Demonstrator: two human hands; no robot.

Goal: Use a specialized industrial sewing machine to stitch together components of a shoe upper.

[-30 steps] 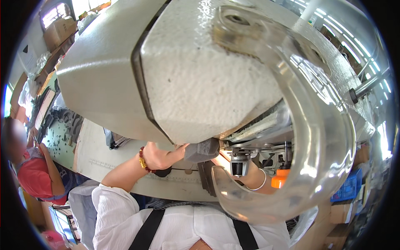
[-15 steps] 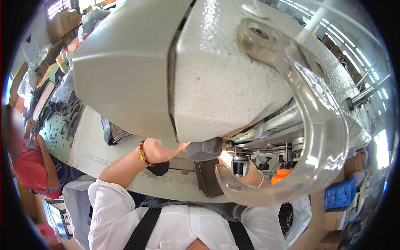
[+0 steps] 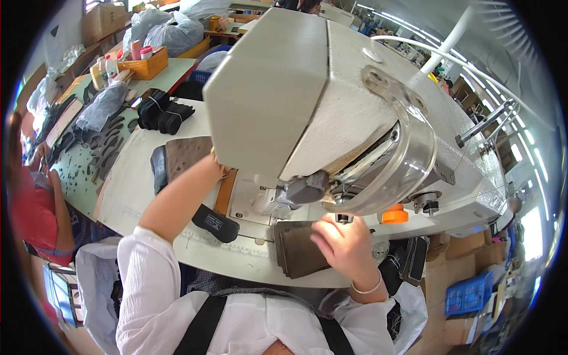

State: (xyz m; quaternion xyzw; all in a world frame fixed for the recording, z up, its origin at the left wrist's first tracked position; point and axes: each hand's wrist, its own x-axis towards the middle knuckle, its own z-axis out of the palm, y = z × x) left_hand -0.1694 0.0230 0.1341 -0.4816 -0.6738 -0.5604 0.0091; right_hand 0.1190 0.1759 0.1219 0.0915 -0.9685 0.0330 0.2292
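Note:
A white sewing machine (image 3: 266,94) fills the middle, its clear curved guard (image 3: 414,160) on the front. My left forearm reaches up past the machine head's left side. Only the wrist of my left hand (image 3: 221,169) shows; its fingers are hidden behind the head. My right hand (image 3: 346,244) is below the guard, fingers loosely curved and apart, by the right edge of a stack of dark brown flat pieces (image 3: 299,251). I see nothing held in it. A black flat piece with a white printed label (image 3: 216,223) lies left of the stack. Brown dotted pieces (image 3: 188,155) lie beyond my left forearm.
Tied black bundles (image 3: 163,112) lie at the table's far left. On a green table (image 3: 83,183) are dark cut scraps and a wooden box (image 3: 145,65) with bottles. A person in red (image 3: 44,213) works at left. A blue crate (image 3: 468,294) stands low at right.
My view has shifted, with the machine now farther off. My left hand has moved up behind the machine head. My right hand has come out from under the machine to the brown stack.

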